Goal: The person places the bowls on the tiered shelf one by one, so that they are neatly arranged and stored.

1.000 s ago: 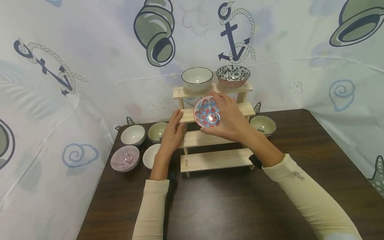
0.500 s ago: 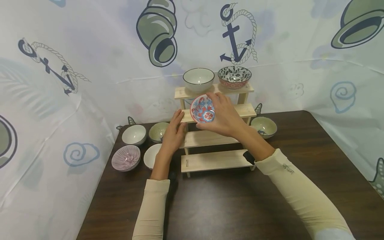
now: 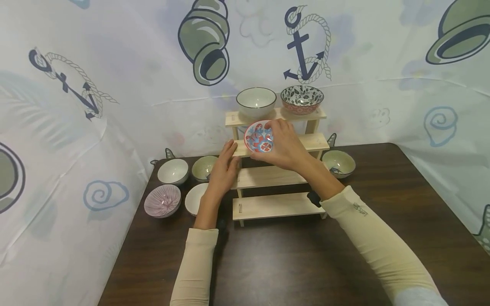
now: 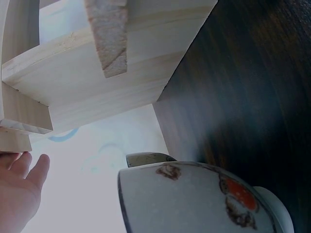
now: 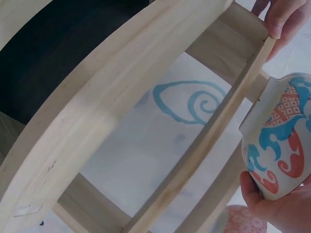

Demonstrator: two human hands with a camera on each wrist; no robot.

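My right hand (image 3: 285, 144) grips a small bowl (image 3: 259, 137) with a red and blue pattern, thumb below and fingers over the rim. The bowl is tilted, its inside facing the head camera, over the left part of the second shelf (image 3: 311, 141) from the top of a wooden stepped stand. In the right wrist view, the foot of the patterned bowl (image 5: 282, 141) is close to a shelf edge; whether they touch I cannot tell. My left hand (image 3: 223, 170) rests its extended fingers against the left end of that shelf, and those fingers (image 4: 38, 170) also show in the left wrist view.
On the top shelf stand a white dark-rimmed bowl (image 3: 256, 102) and a black-floral bowl (image 3: 302, 100). Left of the stand are a white bowl (image 3: 173, 171), a purple-striped bowl (image 3: 162, 201), a green bowl (image 3: 203, 168) and another white bowl (image 3: 194, 199). A green bowl (image 3: 338, 164) sits to the right.
My right hand has carried the patterned bowl slightly left over the stand, and its forearm has swung left. My left hand stays at the shelf end. The head view has shifted a little.
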